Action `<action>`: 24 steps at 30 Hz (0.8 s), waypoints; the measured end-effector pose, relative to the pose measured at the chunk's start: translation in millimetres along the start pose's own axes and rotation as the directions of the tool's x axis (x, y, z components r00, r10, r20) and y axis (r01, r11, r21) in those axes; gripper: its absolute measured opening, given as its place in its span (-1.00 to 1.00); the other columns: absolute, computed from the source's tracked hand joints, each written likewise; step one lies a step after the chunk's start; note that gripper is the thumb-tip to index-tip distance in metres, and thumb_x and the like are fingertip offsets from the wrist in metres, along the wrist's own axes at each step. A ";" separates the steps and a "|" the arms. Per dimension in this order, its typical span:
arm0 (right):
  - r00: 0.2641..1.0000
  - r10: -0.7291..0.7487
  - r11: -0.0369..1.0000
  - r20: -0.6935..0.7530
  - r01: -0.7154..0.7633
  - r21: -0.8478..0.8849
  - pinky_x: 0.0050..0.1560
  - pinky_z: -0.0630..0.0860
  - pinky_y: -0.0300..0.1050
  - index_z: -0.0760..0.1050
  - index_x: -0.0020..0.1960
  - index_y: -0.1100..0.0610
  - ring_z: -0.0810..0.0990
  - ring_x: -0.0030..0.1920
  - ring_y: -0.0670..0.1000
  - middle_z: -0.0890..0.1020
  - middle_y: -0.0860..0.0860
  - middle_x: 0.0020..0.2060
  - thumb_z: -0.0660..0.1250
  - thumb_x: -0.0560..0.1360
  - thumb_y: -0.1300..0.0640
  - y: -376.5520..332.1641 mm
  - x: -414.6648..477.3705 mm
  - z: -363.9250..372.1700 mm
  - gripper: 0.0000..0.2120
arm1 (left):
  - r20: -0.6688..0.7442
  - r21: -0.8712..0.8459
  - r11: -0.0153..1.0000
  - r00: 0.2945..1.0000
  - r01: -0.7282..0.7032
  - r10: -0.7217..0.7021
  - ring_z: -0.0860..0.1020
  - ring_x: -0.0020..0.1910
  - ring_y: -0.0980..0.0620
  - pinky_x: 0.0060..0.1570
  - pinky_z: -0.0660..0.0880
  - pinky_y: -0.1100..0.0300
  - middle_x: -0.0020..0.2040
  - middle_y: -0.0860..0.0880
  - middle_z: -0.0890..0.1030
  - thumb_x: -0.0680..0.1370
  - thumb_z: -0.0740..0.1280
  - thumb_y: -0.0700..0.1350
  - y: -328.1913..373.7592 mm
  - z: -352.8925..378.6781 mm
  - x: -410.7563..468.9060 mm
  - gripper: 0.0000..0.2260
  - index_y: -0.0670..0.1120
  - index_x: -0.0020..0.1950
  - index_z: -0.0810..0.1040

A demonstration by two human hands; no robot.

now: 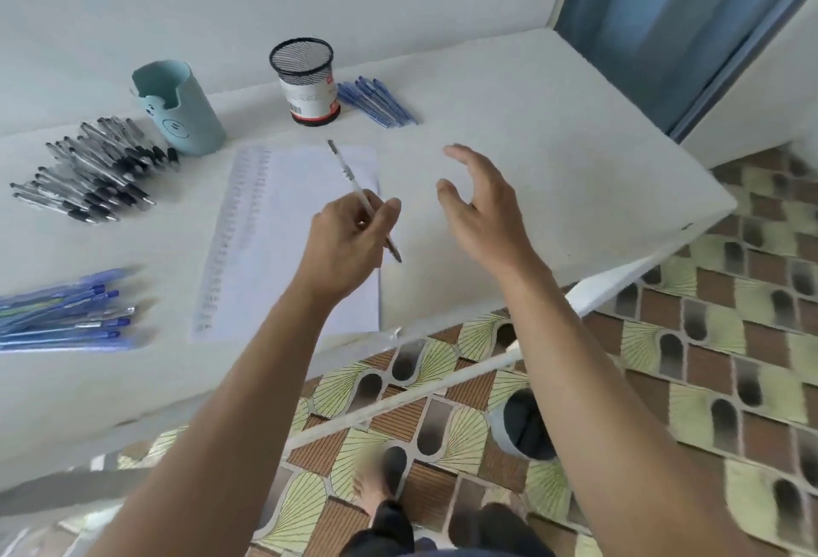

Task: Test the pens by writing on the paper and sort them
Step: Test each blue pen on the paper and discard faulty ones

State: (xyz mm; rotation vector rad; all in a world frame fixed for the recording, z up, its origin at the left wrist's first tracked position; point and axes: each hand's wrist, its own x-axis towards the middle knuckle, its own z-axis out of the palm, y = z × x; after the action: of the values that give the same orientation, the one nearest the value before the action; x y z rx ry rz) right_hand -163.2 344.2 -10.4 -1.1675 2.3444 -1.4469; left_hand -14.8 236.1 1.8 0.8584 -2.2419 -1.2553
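Note:
My left hand [347,242] grips a clear black-ink pen [349,178] over the white paper [283,220], the pen's tip pointing down toward me. Rows of test marks run down the paper's left side. To the right of the paper, my right hand [478,202] hovers above the table with relaxed fingers, holding nothing. A pile of black pens [97,167] lies at the left. A pile of blue pens [66,317] lies at the near left, blurred. Several blue pens [376,102] lie right of the black mesh cup [305,80]. A light-blue holder [181,109] stands behind the paper.
The white table [553,158] stands against a white wall, its near edge running diagonally. Below lie a patterned tiled floor [708,357], a table rail and a small round bin [524,428]. A blue door frame is at the top right.

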 end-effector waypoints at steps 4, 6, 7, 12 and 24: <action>0.991 -0.010 1.000 -0.131 0.010 -0.001 0.45 0.24 -0.22 0.42 0.43 0.17 0.36 0.45 -0.05 0.45 0.03 0.42 0.24 0.60 0.13 49.9 -54.1 -62.0 -0.59 | 0.187 0.020 1.000 0.982 -0.018 0.014 0.52 -0.53 0.07 -0.42 0.41 0.27 -0.50 -0.05 0.56 0.63 0.32 0.05 29.2 73.8 -30.0 -0.65 -0.12 -0.27 0.50; 0.970 -0.072 0.997 -0.234 0.065 -0.038 0.45 0.30 -0.11 0.45 0.39 0.21 0.41 0.42 -0.01 0.49 0.06 0.37 0.24 0.59 0.14 79.5 -82.5 -90.4 -0.61 | 0.242 0.081 0.995 0.970 -0.057 0.036 0.52 -0.50 0.12 -0.39 0.42 0.27 -0.51 0.01 0.53 0.62 0.33 0.04 41.0 114.5 -46.8 -0.66 -0.09 -0.30 0.49; 0.959 -0.087 0.996 -0.268 0.077 -0.047 0.44 0.33 -0.09 0.46 0.38 0.23 0.43 0.40 0.00 0.51 0.06 0.35 0.25 0.59 0.16 93.9 -96.7 -104.4 -0.62 | 0.264 0.108 0.991 0.963 -0.077 0.046 0.50 -0.50 0.16 -0.39 0.40 0.29 -0.51 0.05 0.50 0.62 0.34 0.03 45.8 135.4 -55.7 -0.66 -0.07 -0.32 0.48; 0.957 -0.028 0.997 -0.288 0.005 -0.077 0.38 0.30 -0.28 0.47 0.36 0.26 0.44 0.32 -0.10 0.53 0.01 0.29 0.23 0.57 0.17 163.1 -165.4 -158.8 -0.61 | 0.379 0.194 0.980 0.925 -0.053 -0.025 0.58 -0.35 -0.04 -0.32 0.48 0.11 -0.38 -0.09 0.58 0.60 0.35 0.02 47.7 240.5 -101.5 -0.67 -0.19 -0.25 0.54; 0.954 0.243 0.962 -0.177 -0.261 -0.083 0.35 0.41 0.18 0.46 0.35 0.26 0.53 0.29 0.07 0.57 0.12 0.28 0.23 0.54 0.09 379.8 -269.2 -126.4 -0.57 | 0.625 0.424 0.904 0.705 0.054 -0.335 0.50 -0.28 -0.03 -0.36 0.34 0.20 -0.28 -0.03 0.52 0.65 0.28 -0.01 -92.4 444.0 -145.3 -0.75 -0.11 -0.16 0.49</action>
State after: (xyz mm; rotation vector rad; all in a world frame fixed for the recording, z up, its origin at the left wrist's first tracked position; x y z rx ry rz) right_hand -244.3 703.3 -322.1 -0.7564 2.5963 -1.3926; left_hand -160.9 566.0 -309.0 0.8793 -3.1483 -1.4309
